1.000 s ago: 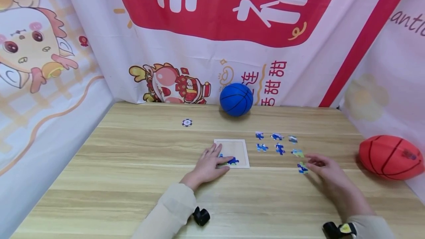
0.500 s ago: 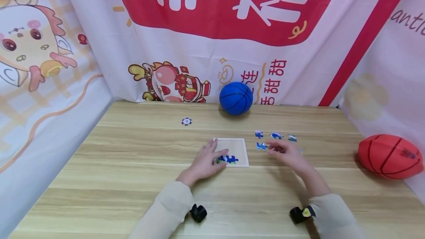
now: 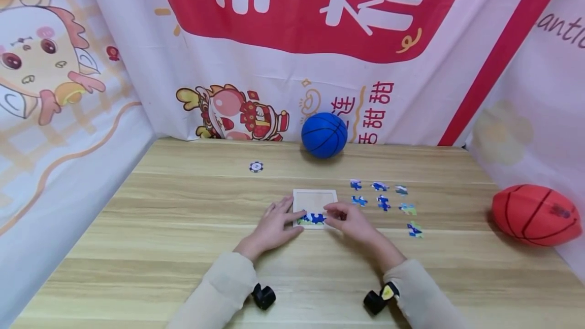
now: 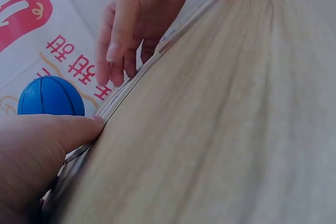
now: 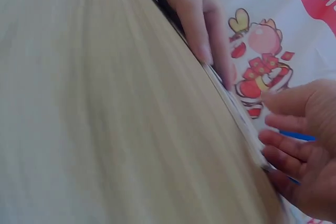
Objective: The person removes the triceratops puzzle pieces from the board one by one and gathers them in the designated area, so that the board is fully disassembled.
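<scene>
A shallow square puzzle tray [image 3: 315,192] with a pale rim lies on the wooden table. Along its near side sit joined blue and green jigsaw pieces [image 3: 316,218]. My left hand [image 3: 270,226] rests at the tray's left side, fingers spread, one fingertip over the pieces; its thumb [image 4: 79,129] reaches the rim. From the other side my right hand [image 3: 352,221] has its loosely bent fingers at the tray's right rim. No piece shows between the right thumb and fingers [image 5: 286,150] in the right wrist view. The right hand hides part of the tray's right end.
Several loose jigsaw pieces [image 3: 383,202] lie in rows right of the tray. Behind stands a blue ball [image 3: 324,135], with a round chip [image 3: 256,167] to its left. A dented red ball [image 3: 534,216] sits at the right edge. Printed cloth [image 3: 256,75] encloses the table.
My right hand has swept left from the loose pieces to the tray's right rim. My left hand has stayed by the tray, shifting slightly left. The loose pieces lie as before.
</scene>
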Demonstrator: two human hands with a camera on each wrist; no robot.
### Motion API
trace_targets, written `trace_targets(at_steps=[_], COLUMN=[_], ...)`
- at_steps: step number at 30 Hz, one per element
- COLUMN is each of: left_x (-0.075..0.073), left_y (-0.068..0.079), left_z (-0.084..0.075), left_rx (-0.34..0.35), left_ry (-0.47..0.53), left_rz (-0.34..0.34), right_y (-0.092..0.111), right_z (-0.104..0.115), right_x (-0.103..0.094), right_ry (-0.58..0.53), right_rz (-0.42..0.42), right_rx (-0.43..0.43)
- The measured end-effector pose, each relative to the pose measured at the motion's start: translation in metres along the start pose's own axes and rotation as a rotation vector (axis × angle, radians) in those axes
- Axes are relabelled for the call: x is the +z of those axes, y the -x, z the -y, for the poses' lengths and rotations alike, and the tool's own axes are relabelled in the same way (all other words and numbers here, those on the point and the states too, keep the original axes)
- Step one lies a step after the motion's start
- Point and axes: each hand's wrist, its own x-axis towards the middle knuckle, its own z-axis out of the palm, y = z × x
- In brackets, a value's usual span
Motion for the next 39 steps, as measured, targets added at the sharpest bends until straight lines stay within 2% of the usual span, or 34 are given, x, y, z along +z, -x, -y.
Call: trace_targets(at_steps=[3,7,13,21,28,35,39], left_x=[0.001,0.0,0.0,-0.001,0.0,0.0,0.0], left_y=[0.001,0.002,0.002,0.002,0.0,0.0,0.0], left_z=[0.001,0.0,0.0,0.0,-0.001,-0.001,-0.001], left_rx=[0.001,-0.017,-0.01,-0.019,-0.021,-0.026,-0.022], left_ry=[-0.001,0.01,0.003,0.001,0.017,0.018,0.017], left_rz=[-0.008,-0.007,-0.002,-0.018,-0.008,-0.006,-0.007], right_y=[-0.001,-0.001,0.0,-0.004,-0.002,-0.004,-0.004], right_z=[-0.001,0.0,-0.002,-0.001,-0.001,-0.002,-0.003], right_x=[0.01,0.017,0.02,0.023,0.023,0.023,0.022], right_ry=[0.111,0.196,0.231,0.25,0.193,0.079,0.071], right_rz=[-0.041,-0.065,-0.073,-0.076,-0.102,-0.077,-0.069], right_rx=[-0.041,-0.024,-0.003,-0.021,-0.038,-0.013,0.006])
